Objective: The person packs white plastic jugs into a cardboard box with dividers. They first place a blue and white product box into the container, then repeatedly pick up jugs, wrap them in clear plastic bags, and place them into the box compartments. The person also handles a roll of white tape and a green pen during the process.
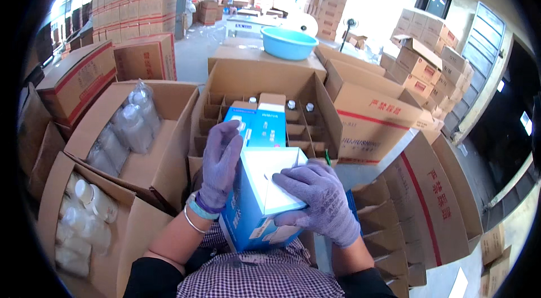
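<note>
A tall blue carton box (251, 208) with a white top stands tilted in front of my lap. My right hand (321, 199), in a grey-purple glove, grips its near right corner, fingers lying over the white top flap and thumb against the side. My left hand (220, 157), gloved alike, is raised along the box's left edge with its fingers stretched out. A small white cap (241, 126) shows just beside those fingertips; whether they touch it I cannot tell. Behind lies another blue box (272, 129), on the cardboard dividers of a large carton (265, 75).
White-capped bottles (291, 105) stand in some divider cells. Open cartons at my left hold bagged clear bottles (135, 126) and white bottles (98, 199). A carton with dividers (422, 202) stands at my right. A turquoise basin (289, 44) rests beyond the large carton.
</note>
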Demonstrator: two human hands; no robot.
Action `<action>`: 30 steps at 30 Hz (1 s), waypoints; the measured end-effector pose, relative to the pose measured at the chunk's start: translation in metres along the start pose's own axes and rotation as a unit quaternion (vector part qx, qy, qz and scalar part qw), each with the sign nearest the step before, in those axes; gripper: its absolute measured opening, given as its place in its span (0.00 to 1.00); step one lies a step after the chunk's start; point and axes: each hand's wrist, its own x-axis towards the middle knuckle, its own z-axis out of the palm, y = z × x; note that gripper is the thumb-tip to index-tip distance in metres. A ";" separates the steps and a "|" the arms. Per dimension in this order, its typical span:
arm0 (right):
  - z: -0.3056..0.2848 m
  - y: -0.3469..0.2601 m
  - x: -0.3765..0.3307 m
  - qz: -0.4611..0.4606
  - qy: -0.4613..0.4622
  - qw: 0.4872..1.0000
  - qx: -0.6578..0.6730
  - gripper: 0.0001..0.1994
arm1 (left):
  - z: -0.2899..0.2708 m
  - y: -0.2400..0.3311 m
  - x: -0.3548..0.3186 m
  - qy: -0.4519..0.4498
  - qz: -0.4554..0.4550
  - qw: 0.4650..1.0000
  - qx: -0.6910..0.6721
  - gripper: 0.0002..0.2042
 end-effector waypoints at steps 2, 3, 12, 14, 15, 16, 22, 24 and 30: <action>0.001 0.004 -0.006 0.026 -0.118 0.986 0.113 0.36 | -0.004 -0.008 -0.010 -0.065 -0.050 0.996 0.025 0.18; 0.002 0.004 -0.008 0.017 -0.112 0.988 0.101 0.34 | -0.005 -0.008 -0.016 -0.082 -0.041 0.994 0.051 0.20; -0.007 0.034 0.006 0.131 0.177 0.829 0.515 0.28 | -0.014 0.072 -0.048 -0.294 0.173 0.939 -0.030 0.16; 0.031 0.058 0.000 0.183 -0.088 0.887 0.415 0.31 | 0.002 0.100 -0.038 -0.344 0.305 0.881 -0.114 0.18; 0.042 0.064 -0.002 0.180 -0.169 0.878 0.411 0.33 | 0.007 0.112 -0.033 -0.366 0.349 0.855 -0.117 0.20; 0.049 0.076 -0.004 0.177 -0.249 0.862 0.405 0.34 | 0.011 0.119 -0.016 -0.418 0.398 0.812 -0.090 0.23; -0.101 0.142 -0.077 0.310 0.140 0.909 0.239 0.35 | 0.018 0.018 0.026 -0.193 0.301 0.903 0.240 0.24; -0.124 0.152 -0.116 0.352 0.157 0.901 0.201 0.37 | 0.004 -0.069 0.069 -0.243 0.260 0.850 0.387 0.32; -0.041 0.187 -0.162 0.529 -0.046 0.842 0.098 0.13 | -0.109 -0.275 0.111 -0.419 -0.123 0.635 0.637 0.70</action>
